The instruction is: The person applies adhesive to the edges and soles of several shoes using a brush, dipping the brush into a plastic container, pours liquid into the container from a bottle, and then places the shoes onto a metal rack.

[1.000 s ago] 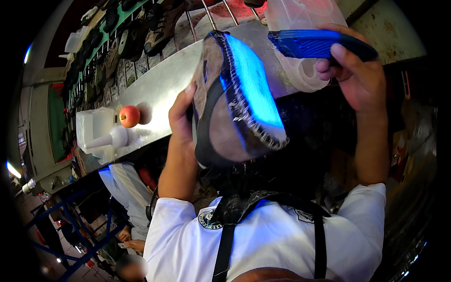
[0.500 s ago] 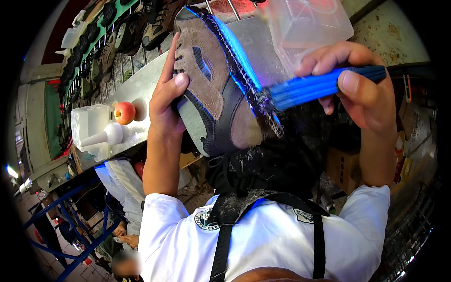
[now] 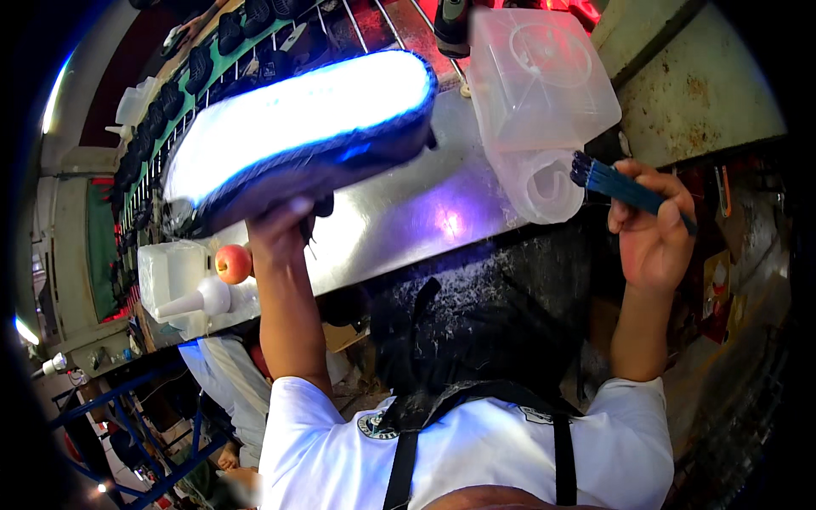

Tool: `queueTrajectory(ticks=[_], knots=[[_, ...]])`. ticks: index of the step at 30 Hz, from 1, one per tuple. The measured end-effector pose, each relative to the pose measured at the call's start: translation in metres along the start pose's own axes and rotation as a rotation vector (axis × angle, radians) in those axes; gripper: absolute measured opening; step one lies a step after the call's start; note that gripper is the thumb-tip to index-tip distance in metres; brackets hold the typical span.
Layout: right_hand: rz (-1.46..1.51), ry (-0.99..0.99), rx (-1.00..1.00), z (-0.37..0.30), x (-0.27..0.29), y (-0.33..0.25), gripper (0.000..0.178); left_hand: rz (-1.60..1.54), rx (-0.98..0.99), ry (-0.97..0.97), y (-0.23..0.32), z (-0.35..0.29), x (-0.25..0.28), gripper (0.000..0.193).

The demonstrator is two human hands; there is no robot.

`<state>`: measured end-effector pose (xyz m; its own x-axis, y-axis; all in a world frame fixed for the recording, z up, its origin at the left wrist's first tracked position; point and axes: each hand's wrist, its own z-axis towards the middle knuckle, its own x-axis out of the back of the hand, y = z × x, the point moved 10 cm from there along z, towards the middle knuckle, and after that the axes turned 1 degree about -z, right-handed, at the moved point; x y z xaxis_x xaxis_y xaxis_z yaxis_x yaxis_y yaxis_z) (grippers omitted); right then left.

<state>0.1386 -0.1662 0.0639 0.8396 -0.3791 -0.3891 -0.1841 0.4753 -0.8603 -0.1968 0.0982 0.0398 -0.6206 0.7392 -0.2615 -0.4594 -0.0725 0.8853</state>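
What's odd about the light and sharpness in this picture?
In the head view, the shoe's underside glares nearly white with blue edging; the metal tabletop shows a purplish reflection; the left hand looks slightly blurred; the fisheye image goes black around its rim.

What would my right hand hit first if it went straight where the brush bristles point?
With the brush leading, your right hand would probably meet the translucent plastic container first, though depth is unclear from this one view.

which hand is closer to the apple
Left. In the picture, the left hand, holding the shoe, is just above and right of the apple; the right hand, holding the brush, is far to its right.
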Motion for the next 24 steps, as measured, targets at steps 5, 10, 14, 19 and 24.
queueTrajectory(ticks=[5, 10, 14, 19, 24], knots=[[-0.091, 0.081, 0.086, -0.013, 0.010, 0.003, 0.044, 1.203, -0.095, 0.094, -0.015, 0.086, 0.060, 0.058], [-0.150, 0.128, 0.139, -0.026, 0.022, 0.004, 0.046, 1.416, -0.591, -0.368, -0.010, 0.186, -0.035, 0.067], [-0.141, 0.146, 0.152, -0.036, 0.024, 0.007, 0.048, 1.772, -0.688, -0.784, -0.064, 0.235, -0.052, 0.061], [-0.159, 0.160, 0.168, -0.044, 0.030, 0.010, 0.048, 2.015, -0.637, -1.270, -0.157, 0.266, -0.055, 0.059], [-0.230, 0.115, 0.166, -0.051, 0.034, 0.015, 0.049, 2.086, -0.629, -1.289, -0.200, 0.264, -0.029, 0.073]])
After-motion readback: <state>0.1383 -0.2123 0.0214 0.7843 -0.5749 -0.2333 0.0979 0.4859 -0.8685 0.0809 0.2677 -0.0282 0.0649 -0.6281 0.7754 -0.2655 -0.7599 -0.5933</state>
